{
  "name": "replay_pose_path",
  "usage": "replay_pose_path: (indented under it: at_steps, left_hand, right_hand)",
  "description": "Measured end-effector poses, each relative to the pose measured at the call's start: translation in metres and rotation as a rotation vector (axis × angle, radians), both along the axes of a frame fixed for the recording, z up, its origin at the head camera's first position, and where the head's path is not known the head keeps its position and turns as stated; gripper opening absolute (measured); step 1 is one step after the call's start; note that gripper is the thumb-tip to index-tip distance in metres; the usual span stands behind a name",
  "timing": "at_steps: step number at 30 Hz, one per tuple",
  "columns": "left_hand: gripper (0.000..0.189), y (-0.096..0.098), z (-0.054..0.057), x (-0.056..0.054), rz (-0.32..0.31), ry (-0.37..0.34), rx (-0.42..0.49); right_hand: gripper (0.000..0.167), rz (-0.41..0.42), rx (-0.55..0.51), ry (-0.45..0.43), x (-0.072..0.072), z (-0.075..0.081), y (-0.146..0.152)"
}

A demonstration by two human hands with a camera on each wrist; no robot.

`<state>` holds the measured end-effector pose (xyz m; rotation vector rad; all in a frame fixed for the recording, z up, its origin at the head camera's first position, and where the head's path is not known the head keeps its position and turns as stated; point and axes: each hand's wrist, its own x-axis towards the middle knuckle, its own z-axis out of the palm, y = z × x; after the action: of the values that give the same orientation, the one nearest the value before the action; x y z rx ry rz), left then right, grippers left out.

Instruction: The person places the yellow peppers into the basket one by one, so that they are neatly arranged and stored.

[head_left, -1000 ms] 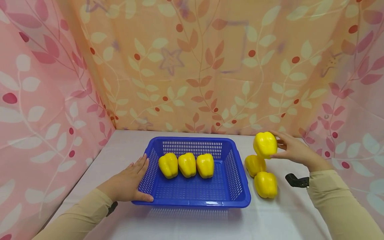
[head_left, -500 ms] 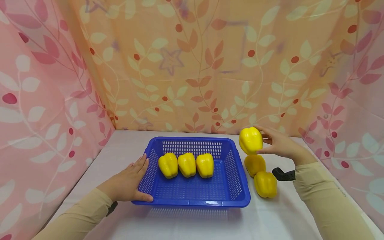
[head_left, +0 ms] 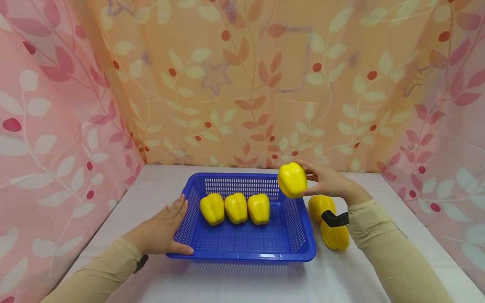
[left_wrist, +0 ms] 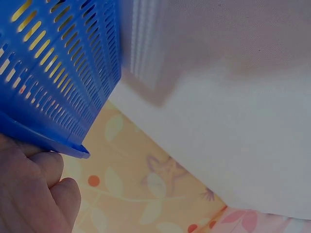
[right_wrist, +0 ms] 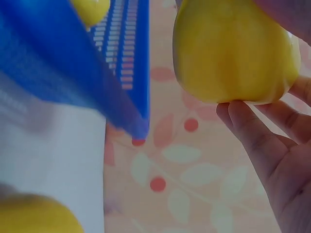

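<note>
On the desk [head_left: 144, 189] we see the blue basket [head_left: 227, 256]; our left hand [head_left: 161, 227] rests on its left rim, fingers extended. Near the basket's far right corner, our right hand [head_left: 329, 181] holds a raised yellow pepper [head_left: 292, 180], its grip clamped between thumb and fingertips.

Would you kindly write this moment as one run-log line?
left hand: touching blue basket | right hand: holding yellow pepper | inside: three peppers | outside: two peppers
</note>
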<state>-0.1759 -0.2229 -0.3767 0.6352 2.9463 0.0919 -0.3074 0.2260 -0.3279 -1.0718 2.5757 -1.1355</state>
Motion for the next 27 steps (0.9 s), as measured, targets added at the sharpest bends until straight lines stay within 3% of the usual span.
replay_pose_path:
  at_steps: [15,27]
  left_hand:
    - [0.127,-0.001,-0.001,-0.001,0.004,0.005,0.004]
    - [0.127,0.000,0.002,0.000,-0.002,0.003,0.002]
  right_hand:
    - [0.087,0.170,-0.036,-0.057,0.003,-0.006,-0.051]
    - [0.087,0.212,-0.018,-0.045,0.013,-0.004,-0.088]
